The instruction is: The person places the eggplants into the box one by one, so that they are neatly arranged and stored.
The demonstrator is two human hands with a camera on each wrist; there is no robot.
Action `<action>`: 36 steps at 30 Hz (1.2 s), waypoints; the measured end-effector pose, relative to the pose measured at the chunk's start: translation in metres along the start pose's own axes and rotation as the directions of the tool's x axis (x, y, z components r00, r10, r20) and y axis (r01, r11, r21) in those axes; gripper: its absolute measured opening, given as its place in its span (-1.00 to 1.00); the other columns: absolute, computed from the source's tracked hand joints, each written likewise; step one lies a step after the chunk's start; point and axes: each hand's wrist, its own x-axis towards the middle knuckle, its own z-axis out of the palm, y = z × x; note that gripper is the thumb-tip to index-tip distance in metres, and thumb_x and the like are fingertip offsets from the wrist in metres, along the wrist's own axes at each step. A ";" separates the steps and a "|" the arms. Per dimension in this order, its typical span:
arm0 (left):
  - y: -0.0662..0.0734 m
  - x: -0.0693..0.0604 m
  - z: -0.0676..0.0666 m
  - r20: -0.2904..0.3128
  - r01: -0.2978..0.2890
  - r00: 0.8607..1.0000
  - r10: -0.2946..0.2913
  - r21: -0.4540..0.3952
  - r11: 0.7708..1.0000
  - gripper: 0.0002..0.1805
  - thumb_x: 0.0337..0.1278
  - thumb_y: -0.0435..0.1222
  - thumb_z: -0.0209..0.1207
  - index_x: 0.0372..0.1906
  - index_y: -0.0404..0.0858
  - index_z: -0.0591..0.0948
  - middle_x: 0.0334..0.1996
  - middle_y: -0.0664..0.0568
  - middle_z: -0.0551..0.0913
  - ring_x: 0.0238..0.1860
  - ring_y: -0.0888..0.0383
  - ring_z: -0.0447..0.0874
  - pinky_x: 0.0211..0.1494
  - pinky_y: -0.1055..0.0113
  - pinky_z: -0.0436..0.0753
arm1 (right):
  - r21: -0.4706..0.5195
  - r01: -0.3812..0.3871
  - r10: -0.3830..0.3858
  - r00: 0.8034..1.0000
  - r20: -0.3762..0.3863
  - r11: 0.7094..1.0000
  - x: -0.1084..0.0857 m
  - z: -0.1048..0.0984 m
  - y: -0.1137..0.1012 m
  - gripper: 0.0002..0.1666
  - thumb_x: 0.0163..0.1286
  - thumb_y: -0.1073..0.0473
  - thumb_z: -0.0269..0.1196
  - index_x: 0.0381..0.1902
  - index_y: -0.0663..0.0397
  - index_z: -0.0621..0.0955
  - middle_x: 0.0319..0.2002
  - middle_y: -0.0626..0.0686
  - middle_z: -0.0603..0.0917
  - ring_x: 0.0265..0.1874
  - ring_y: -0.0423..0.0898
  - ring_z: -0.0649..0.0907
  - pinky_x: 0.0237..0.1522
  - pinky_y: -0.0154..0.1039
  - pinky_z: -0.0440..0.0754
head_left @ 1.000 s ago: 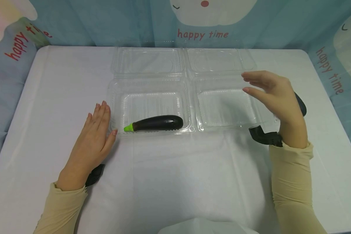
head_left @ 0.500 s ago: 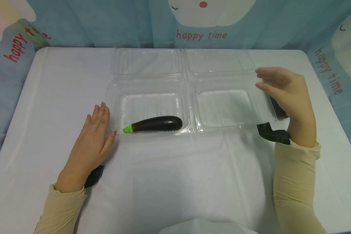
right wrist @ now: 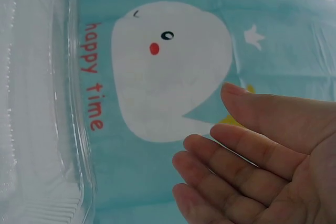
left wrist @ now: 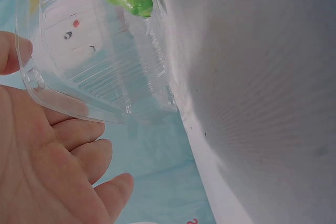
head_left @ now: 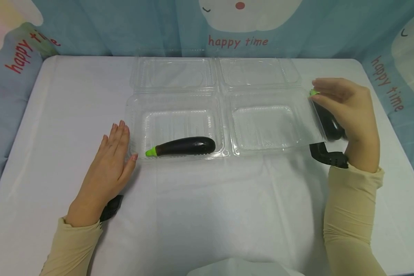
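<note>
A toy eggplant [head_left: 186,146] with a bright green tip lies along the near side of an open clear clamshell container [head_left: 176,122], left of centre. My left hand [head_left: 105,168] stays at that container's left edge, fingers straight. In the left wrist view the container rim passes in front of its fingers; I cannot tell if they touch. A second eggplant [head_left: 327,120] lies at the right, beside another open clear container [head_left: 265,126]. Over it hovers my right hand [head_left: 348,107], which hides part of it. The right wrist view shows that hand [right wrist: 252,166] holding nothing, fingers relaxed.
Both container lids [head_left: 177,73] are folded back toward the table's far edge. A white cloth covers the table [head_left: 207,199]. Blue printed curtains [head_left: 151,27] stand behind and at the sides. A black wrist camera [head_left: 327,156] sits on the right wrist.
My right hand has moved right, from beside the right container to above the second eggplant, whose green tip now shows. The left hand and first eggplant have kept their places.
</note>
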 end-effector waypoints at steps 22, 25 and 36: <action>-0.001 0.000 0.000 0.017 0.014 1.000 -0.014 -0.006 1.000 -0.33 0.41 -0.18 -0.14 0.41 -0.50 0.01 0.44 -0.28 -0.04 0.45 -0.13 -0.13 0.45 -0.03 -0.11 | 0.174 -0.009 0.021 0.997 -0.070 0.985 0.004 -0.014 0.014 -0.63 0.13 0.50 0.30 -0.07 0.21 0.67 -0.15 -0.05 0.71 -0.14 -0.20 0.64 -0.14 -0.55 0.52; -0.001 0.000 0.000 0.014 0.011 1.000 -0.011 -0.009 1.000 -0.33 0.41 -0.17 -0.15 0.41 -0.50 0.01 0.44 -0.28 -0.04 0.45 -0.14 -0.12 0.45 -0.03 -0.11 | 0.199 -0.017 0.034 0.996 -0.084 0.980 0.004 -0.017 0.016 -0.63 0.13 0.51 0.29 -0.08 0.20 0.68 -0.17 -0.06 0.71 -0.15 -0.20 0.64 -0.15 -0.55 0.53; -0.001 0.000 0.000 0.018 0.011 1.000 -0.011 -0.004 1.000 -0.33 0.41 -0.18 -0.13 0.42 -0.49 0.01 0.45 -0.26 -0.05 0.46 -0.12 -0.14 0.45 -0.02 -0.12 | 0.224 -0.059 0.094 0.984 -0.150 0.973 0.002 -0.028 0.026 -0.63 0.15 0.50 0.29 -0.05 0.24 0.66 -0.14 -0.03 0.70 -0.15 -0.20 0.63 -0.12 -0.54 0.52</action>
